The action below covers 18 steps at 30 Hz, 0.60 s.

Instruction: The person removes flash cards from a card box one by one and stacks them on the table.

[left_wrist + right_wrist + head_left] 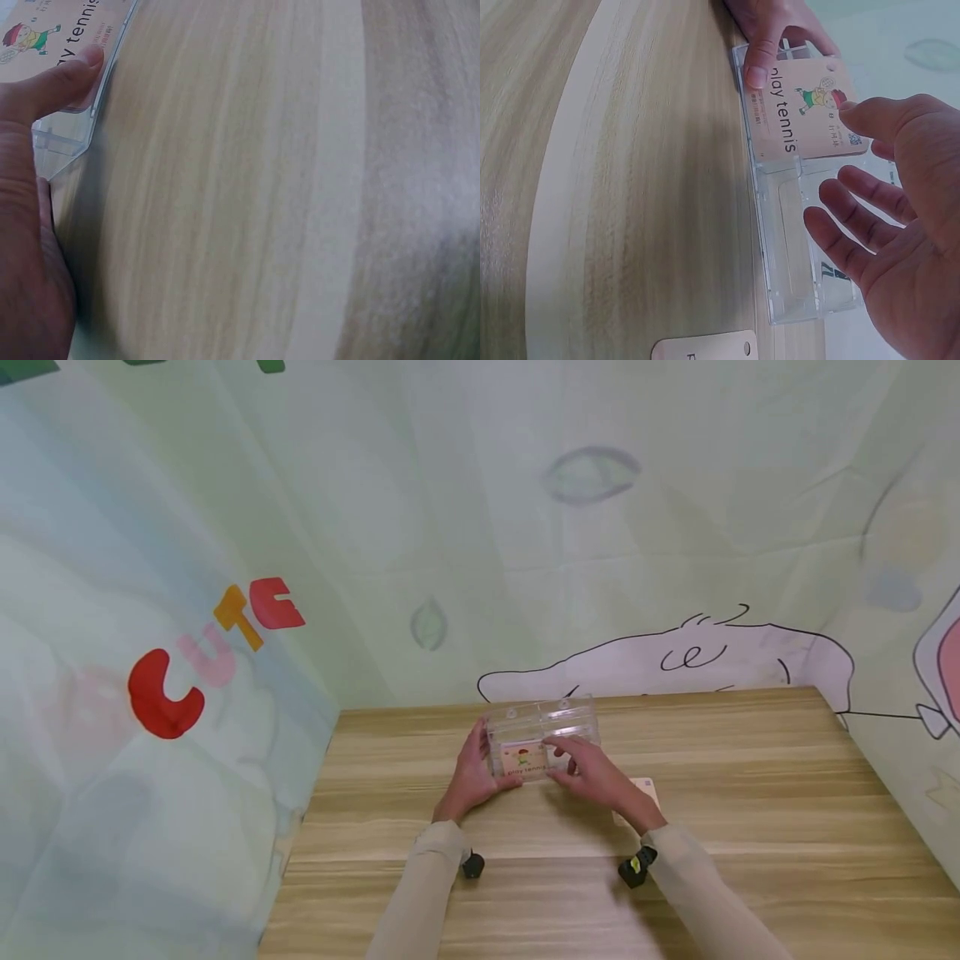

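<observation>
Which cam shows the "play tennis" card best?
Right wrist: the "play tennis" card appears large, most of its face visible, though the left hand covers one corner. Left wrist crops it at the frame edge, with the thumb over part of the lettering. Head shows it small, in the clear case, right hand close by.
</observation>
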Motion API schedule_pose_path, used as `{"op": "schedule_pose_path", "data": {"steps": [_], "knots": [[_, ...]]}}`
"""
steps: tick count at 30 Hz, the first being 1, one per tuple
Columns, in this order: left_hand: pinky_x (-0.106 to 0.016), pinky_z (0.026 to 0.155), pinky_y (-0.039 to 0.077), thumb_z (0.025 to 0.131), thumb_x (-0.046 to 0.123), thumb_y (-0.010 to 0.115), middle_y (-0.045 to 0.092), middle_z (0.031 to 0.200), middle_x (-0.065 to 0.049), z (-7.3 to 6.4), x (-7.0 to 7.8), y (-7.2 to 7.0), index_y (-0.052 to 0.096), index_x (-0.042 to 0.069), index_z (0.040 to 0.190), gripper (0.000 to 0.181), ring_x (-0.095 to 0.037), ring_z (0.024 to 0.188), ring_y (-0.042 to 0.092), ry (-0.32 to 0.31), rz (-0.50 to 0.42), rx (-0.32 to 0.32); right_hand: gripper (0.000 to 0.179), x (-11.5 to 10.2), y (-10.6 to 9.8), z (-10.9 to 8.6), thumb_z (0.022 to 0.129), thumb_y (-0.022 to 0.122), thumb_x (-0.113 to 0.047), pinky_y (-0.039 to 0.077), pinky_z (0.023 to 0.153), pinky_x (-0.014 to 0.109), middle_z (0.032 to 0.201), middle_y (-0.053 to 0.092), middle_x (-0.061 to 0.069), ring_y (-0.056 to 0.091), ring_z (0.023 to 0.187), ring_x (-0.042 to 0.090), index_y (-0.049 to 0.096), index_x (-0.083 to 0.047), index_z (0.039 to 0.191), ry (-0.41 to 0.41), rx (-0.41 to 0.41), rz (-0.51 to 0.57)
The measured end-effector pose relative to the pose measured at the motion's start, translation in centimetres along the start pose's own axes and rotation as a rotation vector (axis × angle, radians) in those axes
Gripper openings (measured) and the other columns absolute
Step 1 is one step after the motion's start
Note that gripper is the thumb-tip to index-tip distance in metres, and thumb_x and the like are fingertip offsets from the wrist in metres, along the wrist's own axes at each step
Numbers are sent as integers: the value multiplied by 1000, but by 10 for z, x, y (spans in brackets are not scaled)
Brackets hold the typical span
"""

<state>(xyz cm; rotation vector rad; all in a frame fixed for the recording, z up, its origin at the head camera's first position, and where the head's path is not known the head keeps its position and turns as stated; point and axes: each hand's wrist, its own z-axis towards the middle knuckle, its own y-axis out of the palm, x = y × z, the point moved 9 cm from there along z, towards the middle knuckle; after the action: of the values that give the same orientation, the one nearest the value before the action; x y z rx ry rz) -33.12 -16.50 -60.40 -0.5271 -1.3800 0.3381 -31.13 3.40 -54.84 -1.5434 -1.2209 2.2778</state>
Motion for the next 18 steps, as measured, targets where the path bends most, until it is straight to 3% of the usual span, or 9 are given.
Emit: {"op": "schedule_pose_path", "data": {"steps": [8,13,18], "knots": [[-36,121,35,70,27,100,37,160,-16,1,-4,0,11,15,165,131,-29,148,39,-23,6,-7,47,-3,0,1,96,75,-14,55,66,25,119,65,14,60,80,11,60,-6,140,-9,13,-9],[-36,121,35,70,26,100,37,160,-15,1,-5,0,11,16,166,131,-29,148,39,-23,2,-2,42,-9,-1,0,96,76,-14,57,69,28,120,64,15,62,89,21,63,-4,134,-35,51,-19],[-36,121,36,68,26,101,39,159,-16,1,-3,0,11,15,165,133,-29,147,40,-13,-11,-3,37,-11,-2,-1,95,75,-11,60,74,31,122,65,15,64,97,28,65,-1,129,-32,89,39]]}}
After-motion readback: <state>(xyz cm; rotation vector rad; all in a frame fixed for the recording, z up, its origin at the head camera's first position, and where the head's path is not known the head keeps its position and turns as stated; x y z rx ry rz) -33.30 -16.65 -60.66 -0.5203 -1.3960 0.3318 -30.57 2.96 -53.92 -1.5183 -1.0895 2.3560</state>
